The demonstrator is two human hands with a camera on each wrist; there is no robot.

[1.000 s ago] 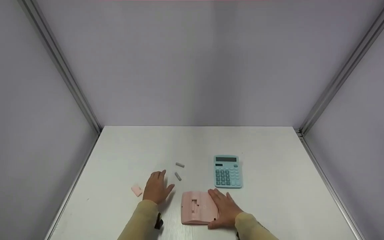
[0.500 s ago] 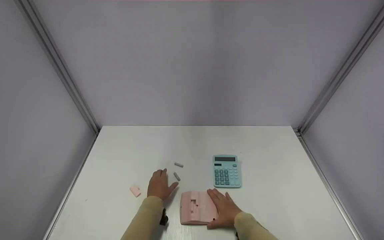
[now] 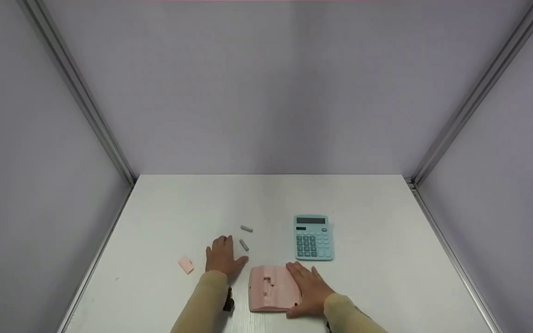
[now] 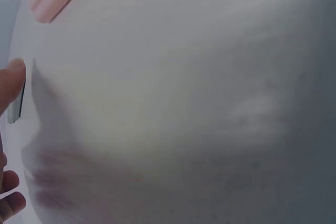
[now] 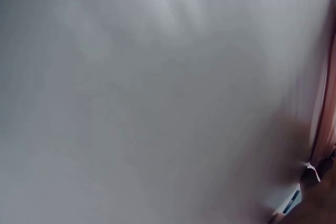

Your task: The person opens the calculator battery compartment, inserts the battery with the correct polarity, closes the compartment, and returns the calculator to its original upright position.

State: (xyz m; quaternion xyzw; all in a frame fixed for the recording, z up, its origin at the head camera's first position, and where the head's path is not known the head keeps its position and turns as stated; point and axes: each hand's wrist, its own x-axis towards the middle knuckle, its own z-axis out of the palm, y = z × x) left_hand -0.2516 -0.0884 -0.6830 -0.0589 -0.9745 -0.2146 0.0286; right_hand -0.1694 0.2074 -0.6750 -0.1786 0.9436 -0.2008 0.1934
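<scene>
A pink device (image 3: 273, 287), shaped like a calculator, lies face down on the white table with an open battery compartment in its back. My right hand (image 3: 312, 292) rests over its right edge, fingers extended across the back and thumb at the near corner. To the left, my left hand (image 3: 223, 260) is low over the table, fingers spread and holding nothing. Just beyond its thumb lies one grey battery (image 3: 244, 245), partly behind the thumb in the left wrist view. Slightly farther back is a second battery (image 3: 246, 229). A small pink battery cover (image 3: 185, 265) lies left of this hand.
A light blue calculator (image 3: 313, 238) lies face up behind the pink one. Grey panels (image 3: 266, 92) with metal corner rails enclose the back and sides of the white table (image 3: 368, 208). In the right wrist view, a strip of pink casing (image 5: 326, 103) shows at the right border.
The left hand has shifted slightly right, nearer the closer battery and the pink device. The right hand stays on the device. The whole head view has drifted a little.
</scene>
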